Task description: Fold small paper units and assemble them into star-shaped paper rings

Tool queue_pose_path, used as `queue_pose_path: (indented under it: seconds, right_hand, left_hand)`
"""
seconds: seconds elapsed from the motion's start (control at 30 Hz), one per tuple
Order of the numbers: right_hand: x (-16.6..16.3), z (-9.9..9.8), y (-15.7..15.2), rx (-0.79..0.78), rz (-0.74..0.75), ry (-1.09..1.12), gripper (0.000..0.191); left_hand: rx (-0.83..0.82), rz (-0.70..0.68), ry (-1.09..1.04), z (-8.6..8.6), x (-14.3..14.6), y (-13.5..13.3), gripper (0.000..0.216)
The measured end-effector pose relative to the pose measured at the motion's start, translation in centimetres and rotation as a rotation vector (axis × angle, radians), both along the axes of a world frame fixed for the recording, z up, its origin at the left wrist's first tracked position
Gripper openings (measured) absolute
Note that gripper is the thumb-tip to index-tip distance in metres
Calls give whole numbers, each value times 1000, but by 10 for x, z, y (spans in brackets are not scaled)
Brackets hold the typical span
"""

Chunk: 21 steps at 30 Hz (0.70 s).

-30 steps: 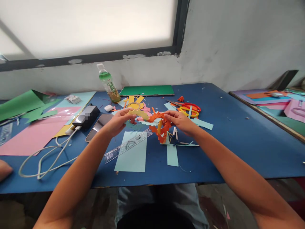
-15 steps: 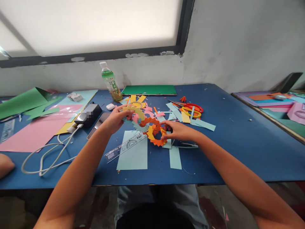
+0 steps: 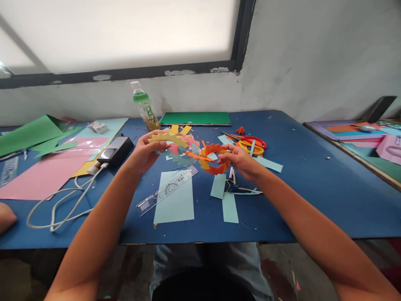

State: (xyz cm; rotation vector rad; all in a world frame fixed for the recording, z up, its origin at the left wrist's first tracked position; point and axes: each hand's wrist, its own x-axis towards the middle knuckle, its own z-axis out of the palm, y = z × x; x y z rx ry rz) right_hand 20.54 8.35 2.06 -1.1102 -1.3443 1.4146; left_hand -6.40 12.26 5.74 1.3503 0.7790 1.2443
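A paper chain of linked, zigzag-edged rings hangs between my hands above the table. My left hand (image 3: pixel 143 153) pinches its pale yellow ring (image 3: pixel 167 138). My right hand (image 3: pixel 240 160) grips an orange ring (image 3: pixel 217 169) at the other end. Between them hangs a light blue ring (image 3: pixel 182 160); the links partly hide one another. Below the chain, a clear ruler (image 3: pixel 167 190) lies across a light blue sheet (image 3: pixel 180 205). Under my right hand are light blue strips (image 3: pixel 230 208) and a small dark-and-white tool, perhaps a stapler, partly covered.
Scissors with red and yellow handles (image 3: pixel 259 143) lie beyond my right hand among paper scraps. A bottle (image 3: pixel 146 109) stands at the back beside a green board (image 3: pixel 197 118). To the left are a black box (image 3: pixel 115 150), a white cable (image 3: pixel 56 205) and coloured sheets. Another person's hand (image 3: pixel 6 218) shows at the left edge.
Both hands have risen slightly and moved apart, stretching the chain and tilting its rings flatter. The right hand's end lifted away from the strips, uncovering more of the small tool below.
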Motion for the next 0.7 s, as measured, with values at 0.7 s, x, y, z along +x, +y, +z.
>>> queue_pose_path:
  seconds: [0.7]
  right_hand:
    - [5, 14, 0, -122, -134, 532, 34]
  left_hand:
    - [-232, -93, -94, -6, 33, -18, 28]
